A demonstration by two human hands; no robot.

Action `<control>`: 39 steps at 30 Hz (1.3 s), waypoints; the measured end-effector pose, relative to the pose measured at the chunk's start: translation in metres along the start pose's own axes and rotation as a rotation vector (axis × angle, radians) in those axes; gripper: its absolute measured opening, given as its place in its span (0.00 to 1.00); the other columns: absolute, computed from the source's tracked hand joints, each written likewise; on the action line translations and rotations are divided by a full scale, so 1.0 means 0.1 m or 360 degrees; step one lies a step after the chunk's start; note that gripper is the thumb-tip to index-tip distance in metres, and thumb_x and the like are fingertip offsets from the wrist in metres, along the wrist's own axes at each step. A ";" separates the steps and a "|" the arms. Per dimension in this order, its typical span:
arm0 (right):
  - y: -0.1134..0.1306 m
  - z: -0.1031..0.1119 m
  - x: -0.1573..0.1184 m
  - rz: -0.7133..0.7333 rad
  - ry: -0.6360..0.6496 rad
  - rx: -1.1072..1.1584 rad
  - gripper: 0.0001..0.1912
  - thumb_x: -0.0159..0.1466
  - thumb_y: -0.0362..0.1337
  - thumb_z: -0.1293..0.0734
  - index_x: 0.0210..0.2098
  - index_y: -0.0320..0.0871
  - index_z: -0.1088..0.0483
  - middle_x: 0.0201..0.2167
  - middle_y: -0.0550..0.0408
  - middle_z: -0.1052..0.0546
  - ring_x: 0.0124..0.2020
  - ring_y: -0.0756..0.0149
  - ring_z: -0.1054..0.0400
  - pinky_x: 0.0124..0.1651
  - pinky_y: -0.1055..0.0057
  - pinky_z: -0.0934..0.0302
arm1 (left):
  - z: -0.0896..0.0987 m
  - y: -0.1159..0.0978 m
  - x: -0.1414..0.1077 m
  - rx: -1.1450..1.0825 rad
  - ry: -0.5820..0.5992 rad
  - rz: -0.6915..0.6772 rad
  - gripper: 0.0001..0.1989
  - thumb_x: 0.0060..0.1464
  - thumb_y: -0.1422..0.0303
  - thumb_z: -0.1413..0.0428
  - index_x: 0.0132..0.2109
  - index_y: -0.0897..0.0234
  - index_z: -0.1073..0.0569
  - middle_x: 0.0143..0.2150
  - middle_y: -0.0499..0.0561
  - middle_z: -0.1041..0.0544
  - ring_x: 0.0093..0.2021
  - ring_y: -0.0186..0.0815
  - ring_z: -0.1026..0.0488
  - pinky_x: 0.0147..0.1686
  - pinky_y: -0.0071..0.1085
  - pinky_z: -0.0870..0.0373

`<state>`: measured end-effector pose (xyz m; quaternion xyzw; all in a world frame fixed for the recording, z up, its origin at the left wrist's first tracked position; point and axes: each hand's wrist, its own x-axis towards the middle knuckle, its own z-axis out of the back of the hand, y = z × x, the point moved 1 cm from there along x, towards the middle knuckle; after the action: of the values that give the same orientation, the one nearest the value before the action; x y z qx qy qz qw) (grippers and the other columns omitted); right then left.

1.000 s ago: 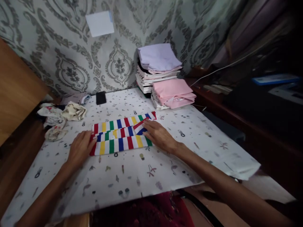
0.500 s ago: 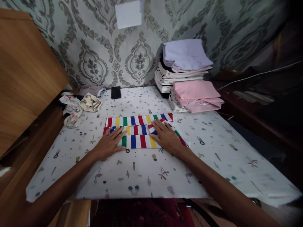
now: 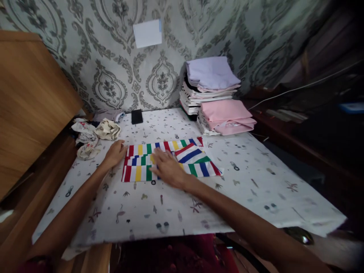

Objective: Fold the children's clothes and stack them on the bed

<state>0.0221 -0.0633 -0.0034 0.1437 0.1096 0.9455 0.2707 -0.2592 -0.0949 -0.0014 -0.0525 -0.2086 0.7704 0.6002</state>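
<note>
A folded garment (image 3: 140,173) with red, white, yellow, green and blue stripes lies flat on the table. Its sides are folded inward in layers, and a slanted striped flap (image 3: 189,154) rests on top at the right. My right hand (image 3: 169,167) lies flat across the garment's middle, fingers spread and pointing left, hiding part of the stripes. At the garment's upper left end is my left hand (image 3: 115,152), fingers loosely extended by the edge; whether they touch the fabric I cannot tell. No cloth shows in its grasp.
Folded clothes stand in a stack with a lavender top (image 3: 212,72), beside a lower pile with a pink top (image 3: 226,113). Crumpled cloths (image 3: 106,129) and a black flat object (image 3: 137,116) lie at the back left. A wooden panel (image 3: 36,98) borders the left side.
My left hand has moved left and up, off the garment's surface to its end. My right hand has slid left from the flap to the middle. The camera view has shifted slightly.
</note>
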 end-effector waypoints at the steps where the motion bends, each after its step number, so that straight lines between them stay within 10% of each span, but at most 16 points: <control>1: 0.18 -0.03 0.09 0.0105 0.0020 0.0016 0.30 0.69 0.48 0.36 0.64 0.38 0.36 0.68 0.38 0.38 0.71 0.48 0.48 0.68 0.48 0.48 | -0.02 0.01 0.11 0.0004 0.0031 0.0018 0.23 0.59 0.56 0.52 0.52 0.68 0.28 0.43 0.58 0.23 0.47 0.45 0.27 0.51 0.40 0.32; 6: 0.81 -0.22 0.37 0.0420 0.0078 -0.0061 0.14 0.68 0.41 0.34 0.46 0.36 0.26 0.48 0.40 0.23 0.50 0.50 0.31 0.48 0.56 0.31 | -0.09 0.06 0.36 -0.0148 0.0160 0.0019 0.13 0.47 0.57 0.43 0.36 0.62 0.28 0.32 0.50 0.25 0.37 0.41 0.28 0.40 0.34 0.35; 11: 0.91 -0.27 0.48 0.0380 0.0105 0.0004 0.12 0.68 0.28 0.41 0.44 0.37 0.27 0.43 0.42 0.20 0.42 0.54 0.28 0.34 0.65 0.36 | -0.06 0.06 0.39 -0.0335 0.0277 0.0099 0.09 0.39 0.60 0.42 0.26 0.60 0.32 0.25 0.46 0.29 0.29 0.37 0.32 0.31 0.31 0.40; 16: 0.80 -0.18 0.43 0.0142 0.0002 0.0193 0.07 0.67 0.33 0.38 0.40 0.41 0.29 0.37 0.49 0.19 0.35 0.60 0.27 0.32 0.68 0.38 | 0.06 -0.10 0.39 -0.0449 0.0283 0.0073 0.08 0.39 0.62 0.45 0.26 0.61 0.33 0.23 0.44 0.31 0.26 0.35 0.34 0.27 0.29 0.40; 23: 0.35 0.03 -0.05 -0.0770 -0.0455 0.1815 0.06 0.56 0.31 0.35 0.31 0.46 0.36 0.23 0.63 0.27 0.26 0.68 0.28 0.31 0.72 0.34 | 0.21 -0.85 0.43 -0.1208 0.0347 0.0077 0.19 0.42 0.63 0.39 0.43 0.61 0.30 0.21 0.38 0.34 0.17 0.27 0.39 0.17 0.22 0.49; 30: 0.00 0.10 -0.64 -0.1279 -0.0459 0.2506 0.13 0.53 0.30 0.31 0.32 0.46 0.40 0.22 0.63 0.23 0.28 0.63 0.21 0.32 0.71 0.27 | -0.27 -1.64 0.57 -0.1288 0.0698 0.0276 0.07 0.50 0.71 0.38 0.34 0.65 0.29 0.20 0.44 0.29 0.18 0.28 0.31 0.19 0.22 0.38; 39: -0.09 0.14 -0.69 -0.1385 -0.0264 0.2619 0.06 0.62 0.29 0.32 0.36 0.42 0.34 0.21 0.57 0.23 0.23 0.64 0.22 0.26 0.75 0.27 | -0.58 -1.76 0.50 -0.1216 0.0822 0.0220 0.08 0.56 0.70 0.41 0.44 0.63 0.28 0.29 0.48 0.23 0.25 0.31 0.25 0.25 0.25 0.30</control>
<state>0.0876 -0.0915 -0.0079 0.3035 0.7692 0.3727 0.4211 -0.0948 0.0016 0.0222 -0.4736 -0.3173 0.6382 0.5174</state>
